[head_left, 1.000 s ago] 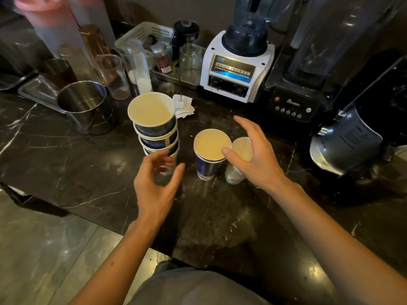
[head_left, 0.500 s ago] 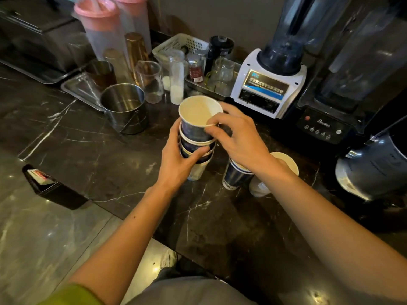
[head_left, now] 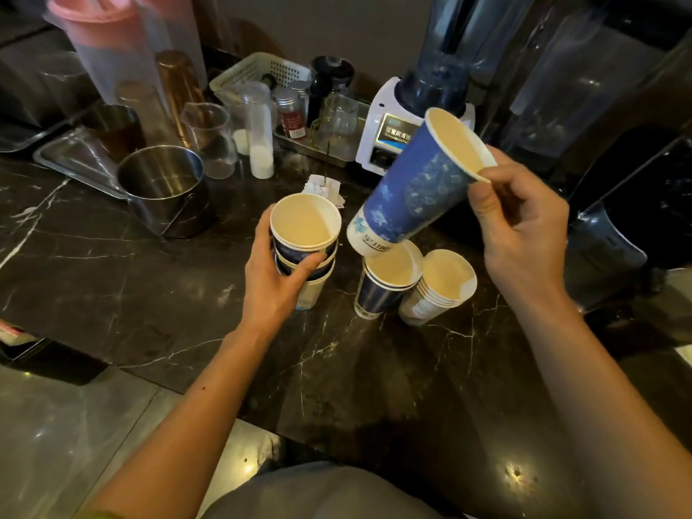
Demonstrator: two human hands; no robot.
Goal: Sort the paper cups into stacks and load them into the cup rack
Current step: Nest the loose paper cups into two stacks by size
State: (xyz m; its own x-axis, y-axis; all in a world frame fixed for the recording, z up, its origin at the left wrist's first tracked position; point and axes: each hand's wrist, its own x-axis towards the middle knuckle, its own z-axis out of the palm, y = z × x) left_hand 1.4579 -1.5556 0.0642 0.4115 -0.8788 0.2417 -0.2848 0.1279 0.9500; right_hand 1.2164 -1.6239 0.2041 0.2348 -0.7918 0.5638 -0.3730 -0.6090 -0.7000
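My right hand point(head_left: 518, 226) pinches the rim of a tall blue paper cup point(head_left: 415, 189), tilted with its base just above a short stack of blue cups point(head_left: 385, 282) on the dark marble counter. A stack of white cups point(head_left: 438, 290) leans right beside that one. My left hand point(head_left: 275, 279) wraps around a mixed stack of blue and white cups point(head_left: 305, 237) standing to the left. No cup rack is visible.
A steel pot point(head_left: 164, 185) stands left of the stacks, with glass jars, pink-lidded pitchers point(head_left: 97, 43) and a white basket point(head_left: 258, 71) behind. A white blender point(head_left: 412, 118) and black blender point(head_left: 584, 91) line the back. The counter edge point(head_left: 224, 402) runs near my body.
My right hand has lifted the top blue cup off the left stack and carried it right, over the short blue stack. My left hand still holds the left stack.
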